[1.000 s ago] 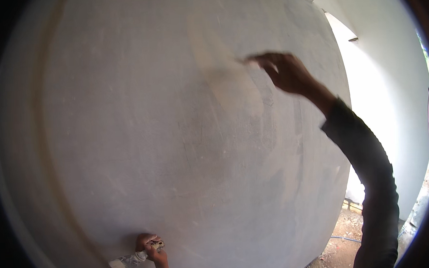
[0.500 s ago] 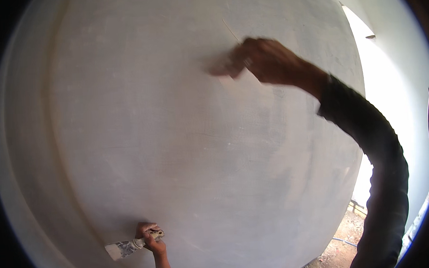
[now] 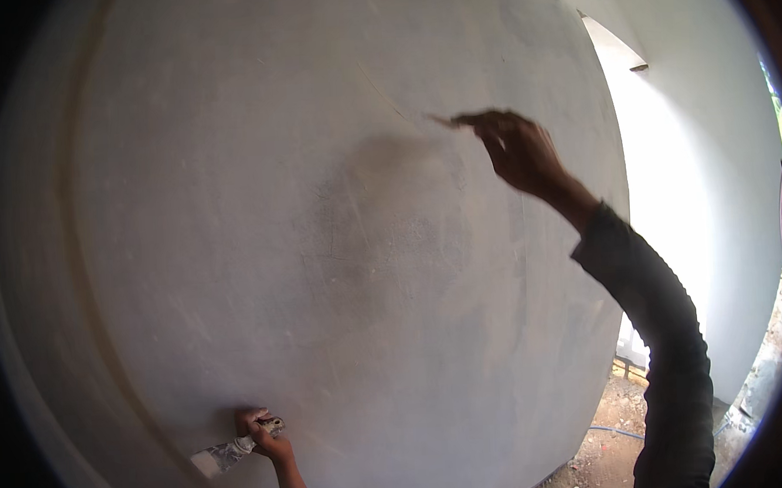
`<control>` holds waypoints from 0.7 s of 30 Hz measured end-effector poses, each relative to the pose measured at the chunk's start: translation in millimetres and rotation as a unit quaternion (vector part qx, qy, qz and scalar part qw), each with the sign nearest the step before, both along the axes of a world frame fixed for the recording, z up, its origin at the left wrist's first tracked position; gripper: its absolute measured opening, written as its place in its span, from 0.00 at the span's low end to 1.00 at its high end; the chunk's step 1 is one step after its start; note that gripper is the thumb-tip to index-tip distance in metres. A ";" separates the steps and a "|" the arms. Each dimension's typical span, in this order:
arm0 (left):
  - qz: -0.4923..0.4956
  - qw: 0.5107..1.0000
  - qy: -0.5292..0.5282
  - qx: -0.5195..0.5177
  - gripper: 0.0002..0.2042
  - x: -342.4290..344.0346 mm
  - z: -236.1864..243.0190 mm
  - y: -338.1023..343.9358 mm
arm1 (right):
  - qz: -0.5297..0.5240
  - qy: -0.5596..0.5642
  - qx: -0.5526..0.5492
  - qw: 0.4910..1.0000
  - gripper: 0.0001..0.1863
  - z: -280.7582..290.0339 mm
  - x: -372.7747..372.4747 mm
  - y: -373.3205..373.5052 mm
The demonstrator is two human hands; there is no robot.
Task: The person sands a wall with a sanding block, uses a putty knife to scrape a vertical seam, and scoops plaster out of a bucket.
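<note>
At the lower left, my left hand (image 3: 261,431) is wrapped round the handle of a putty knife (image 3: 221,456). Its wide blade is smeared with pale filler and points down to the left. My right hand (image 3: 520,151) is raised at the upper right, fingers stretched to the left. Between them is a thin flat piece (image 3: 442,120), seen nearly edge-on; its kind is too unclear to name. Both hands are in front of a grey, smoothed wall (image 3: 234,251). Just left of the right hand, the wall has a fine slanting line and a darker, rougher patch.
A brownish vertical strip (image 3: 73,205) runs along the wall's left side. At the right, bright light comes through an opening (image 3: 663,180) beside a pale wall (image 3: 739,229). Below it lies rubble-strewn ground (image 3: 605,453) with a thin blue hose (image 3: 616,430).
My right hand has shifted right and slightly down, and the thin piece in it now shows edge-on. The view has turned slightly rightward. My left hand still holds the putty knife.
</note>
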State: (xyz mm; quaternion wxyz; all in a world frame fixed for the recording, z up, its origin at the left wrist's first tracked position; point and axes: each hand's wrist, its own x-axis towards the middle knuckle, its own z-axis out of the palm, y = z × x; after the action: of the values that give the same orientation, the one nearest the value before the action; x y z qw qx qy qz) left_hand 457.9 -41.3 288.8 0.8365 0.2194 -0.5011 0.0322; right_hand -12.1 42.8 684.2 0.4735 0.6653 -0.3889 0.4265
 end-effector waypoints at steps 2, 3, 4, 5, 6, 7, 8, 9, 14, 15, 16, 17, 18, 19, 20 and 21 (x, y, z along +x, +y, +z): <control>0.006 1.000 0.000 0.012 0.24 -2.2 -3.8 -4.5 | -0.064 -0.006 -0.035 0.997 0.15 92.8 19.8 -11.2; 0.015 1.000 -0.010 0.009 0.24 -3.8 -3.2 -6.4 | -0.056 0.028 -0.075 0.995 0.16 129.3 28.1 -24.5; 0.026 0.999 -0.020 0.008 0.25 -4.1 -3.7 -7.0 | -0.104 0.050 -0.074 0.991 0.17 157.5 47.0 -26.0; 0.028 0.999 -0.032 0.008 0.25 -9.8 -5.8 -8.0 | -0.108 0.099 -0.135 0.980 0.18 183.1 48.7 -39.5; 0.043 0.998 -0.040 0.008 0.25 -7.4 -5.1 -4.0 | -0.106 0.124 -0.125 0.979 0.18 194.4 64.3 -52.7; 0.054 0.997 -0.048 0.007 0.25 -6.6 -1.1 -2.7 | -0.108 0.149 -0.116 0.976 0.18 202.9 80.5 -60.2; 0.062 0.996 -0.057 0.004 0.25 -5.5 2.3 -4.3 | -0.111 0.174 -0.109 0.972 0.18 206.2 89.3 -65.1; 0.065 0.996 -0.057 0.003 0.25 -2.6 2.8 -5.8 | -0.126 0.186 -0.094 0.970 0.18 195.3 92.2 -66.9; -0.003 0.999 -0.031 -0.009 0.23 0.2 -9.1 -21.4 | -0.076 0.192 0.021 0.978 0.28 22.5 23.0 -53.4; -0.010 1.000 -0.027 -0.011 0.22 -6.6 -9.6 -24.9 | -0.030 0.171 0.060 0.983 0.26 -29.2 5.4 -43.5; 0.013 0.999 -0.032 -0.011 0.22 0.5 -5.6 -21.4 | -0.004 0.162 0.043 0.986 0.25 -84.3 -1.6 -40.9; 0.032 0.999 -0.032 -0.009 0.21 4.9 -4.0 -17.8 | 0.021 0.083 0.090 0.992 0.24 -137.0 7.8 -32.4; 0.041 0.999 -0.028 -0.010 0.21 3.1 -4.2 -17.8 | 0.009 0.007 0.142 0.990 0.22 -196.0 3.9 -34.1; 0.023 0.999 -0.034 -0.025 0.21 -0.1 -7.0 -27.7 | -0.006 0.021 0.158 0.987 0.21 -237.8 3.7 -13.3; 0.020 0.999 -0.032 -0.024 0.20 1.2 -9.6 -30.9 | -0.003 0.034 0.174 0.984 0.20 -256.8 6.9 -3.2; 0.019 0.999 -0.029 -0.023 0.20 2.9 -12.5 -32.7 | 0.005 0.017 0.191 0.981 0.20 -257.7 1.3 -0.2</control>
State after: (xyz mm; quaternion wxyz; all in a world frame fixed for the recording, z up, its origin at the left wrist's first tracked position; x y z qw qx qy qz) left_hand 460.8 -74.0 276.4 0.8254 0.2087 -0.5204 0.0658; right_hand -10.8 42.6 426.4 0.3421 0.7527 -0.4515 0.3354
